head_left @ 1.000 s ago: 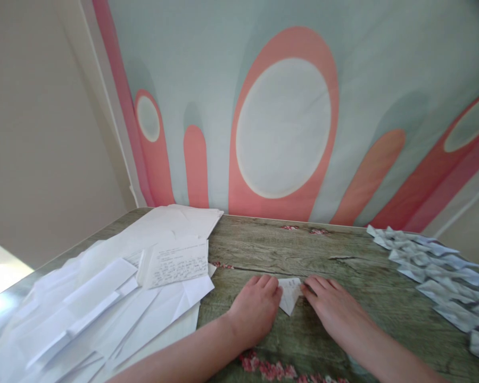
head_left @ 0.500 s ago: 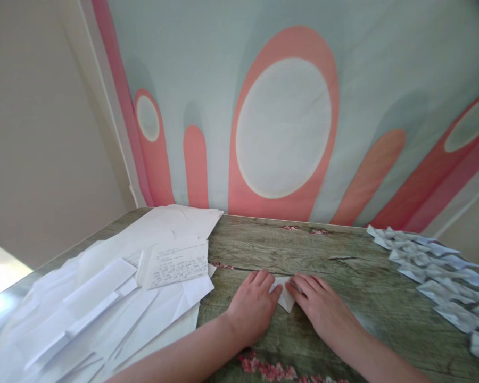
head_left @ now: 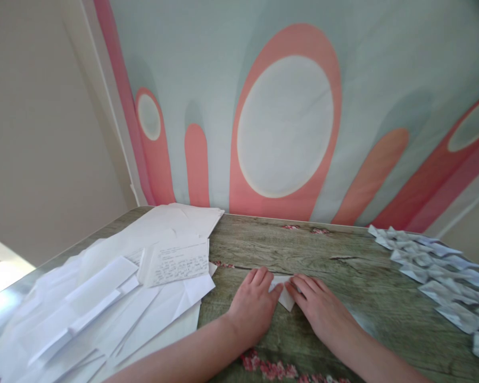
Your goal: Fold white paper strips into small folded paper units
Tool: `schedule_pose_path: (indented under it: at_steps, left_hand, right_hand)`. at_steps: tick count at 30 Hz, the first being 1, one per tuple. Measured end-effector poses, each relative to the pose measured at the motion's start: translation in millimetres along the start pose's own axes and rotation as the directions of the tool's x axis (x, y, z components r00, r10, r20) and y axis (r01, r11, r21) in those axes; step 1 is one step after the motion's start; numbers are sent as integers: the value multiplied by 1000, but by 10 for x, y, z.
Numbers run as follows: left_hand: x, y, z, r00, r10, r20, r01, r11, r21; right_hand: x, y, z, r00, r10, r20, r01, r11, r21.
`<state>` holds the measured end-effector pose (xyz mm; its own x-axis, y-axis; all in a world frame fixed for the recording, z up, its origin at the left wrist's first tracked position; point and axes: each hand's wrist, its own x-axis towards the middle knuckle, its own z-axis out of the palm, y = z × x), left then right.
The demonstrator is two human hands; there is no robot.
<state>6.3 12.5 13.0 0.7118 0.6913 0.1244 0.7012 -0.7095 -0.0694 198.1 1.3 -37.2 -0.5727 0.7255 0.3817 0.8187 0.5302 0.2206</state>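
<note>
A small piece of folded white paper (head_left: pixel 286 301) lies on the wood-patterned table, its lower end coming to a point toward me. On its left edge my left hand (head_left: pixel 254 299) is closed, thumb pressing the paper. My right hand (head_left: pixel 312 299) grips the opposite edge, with thumb and fingers together at the upper right corner. Both hands rest low against the tabletop, and their fingers cover the paper's sides.
Loose white sheets (head_left: pixel 104 314) spread over the left of the table, with a handwritten page (head_left: pixel 181 263) on top. Along the right edge sit rows of folded paper pieces (head_left: pixel 435 276). A pink and grey-blue patterned wall (head_left: pixel 207 64) rises behind the table (head_left: pixel 271 239).
The hands and the folded paper stay almost in place. The whole view has shifted very slightly.
</note>
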Motion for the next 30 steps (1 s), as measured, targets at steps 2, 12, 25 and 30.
schedule_pose_path:
  at_steps: [2,12,25,30]
  left_hand:
    - [0,6,-16,1000,0,11,0,1000,9]
    - [18,12,-15,1000,-11,-23,13,994,105]
    - [-2,58,4,998,-26,54,12,970,244]
    - [-13,71,30,997,-28,75,7,966,258]
  right_hand:
    - [-4,-5,7,1000,4,5,-4,1000,-3]
    - [-15,-11,4,999,19,30,-19,1000,-2]
    - [-33,23,-15,1000,24,20,-23,999,-49]
    - [-42,60,-23,998,44,34,-41,994,-97]
